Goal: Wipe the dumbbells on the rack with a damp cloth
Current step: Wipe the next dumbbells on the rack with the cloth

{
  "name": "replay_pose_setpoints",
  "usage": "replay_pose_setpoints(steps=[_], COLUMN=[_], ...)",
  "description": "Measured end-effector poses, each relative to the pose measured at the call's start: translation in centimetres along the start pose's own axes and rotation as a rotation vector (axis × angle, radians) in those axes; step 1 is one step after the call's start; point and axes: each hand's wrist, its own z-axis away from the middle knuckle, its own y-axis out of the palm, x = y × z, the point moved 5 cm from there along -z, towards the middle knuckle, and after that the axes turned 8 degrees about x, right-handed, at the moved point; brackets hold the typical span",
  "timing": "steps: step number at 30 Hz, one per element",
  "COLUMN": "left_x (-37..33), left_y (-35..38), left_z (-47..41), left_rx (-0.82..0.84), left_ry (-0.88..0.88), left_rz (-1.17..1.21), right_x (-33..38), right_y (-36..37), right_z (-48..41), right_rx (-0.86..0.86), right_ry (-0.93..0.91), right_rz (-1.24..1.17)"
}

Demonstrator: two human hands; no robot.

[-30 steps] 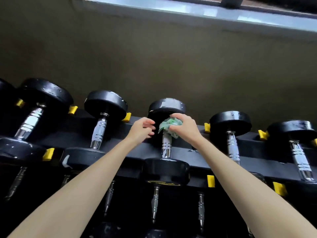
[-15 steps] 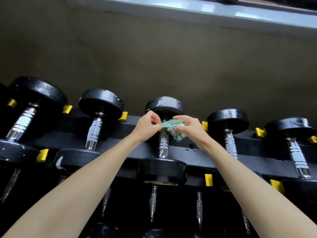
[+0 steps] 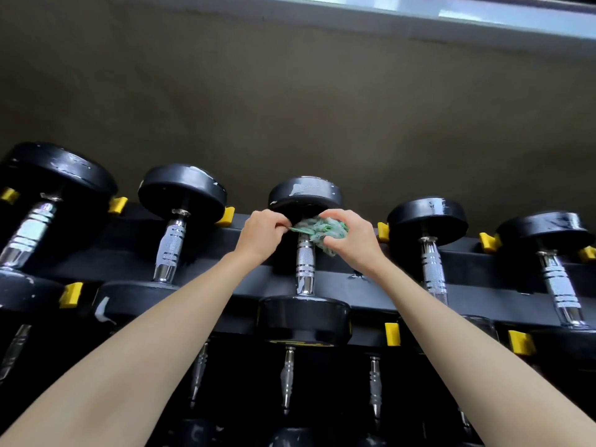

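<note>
Both hands met at the middle dumbbell (image 3: pixel 303 317) on the top tier of the rack (image 3: pixel 364 287). There the green cloth (image 3: pixel 317 230) sat bunched against the upper end of the chrome grip (image 3: pixel 304 262), right under the far head (image 3: pixel 306 191). The left hand (image 3: pixel 263 235) pinched a thin edge of the cloth between thumb and fingertips. The right hand (image 3: pixel 351 241) had its fingers curled over the crumpled bulk, thumb underneath. Held from two sides like that, the cloth looked drawn across or around the grip, probably to wrap the knurled metal and reach the narrow neck where grip meets head. Whether it went fully round the bar could not be told, since the hands hid the back. The dumbbell lay sloped in its slot with the near head low, and the yellow stops (image 3: pixel 227 216) beside the slots seemed there to keep the weights from rolling sideways, so neither hand needed to steady it. The neighbours (image 3: pixel 427 253) on either side lay apart from the hands. The far head showed pale scuffs on its rim, which a wipe would likely not shift.
</note>
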Motion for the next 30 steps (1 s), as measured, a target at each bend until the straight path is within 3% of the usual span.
replay_pose_setpoints(steps=[3, 9, 18, 30], left_x=[0.4, 0.6, 0.5, -2.1], left_y=[1.0, 2.0, 3.1, 2.6], left_z=[0.0, 1.6, 4.6, 5.1], left_rx=[0.078, 0.275, 0.625, 0.817], left_ry=[-0.035, -0.022, 0.015, 0.099], left_rz=[-0.012, 0.025, -0.016, -0.198], right_x=[-0.4, -0.8, 0.1, 1.1], right_y=[0.1, 0.1, 1.2, 1.6], right_z=[-0.1, 0.8, 3.2, 3.5], right_rx=[0.036, 0.28, 0.592, 0.743], right_ry=[0.061, 0.123, 0.11, 0.237], right_rz=[0.005, 0.004, 0.068, 0.184])
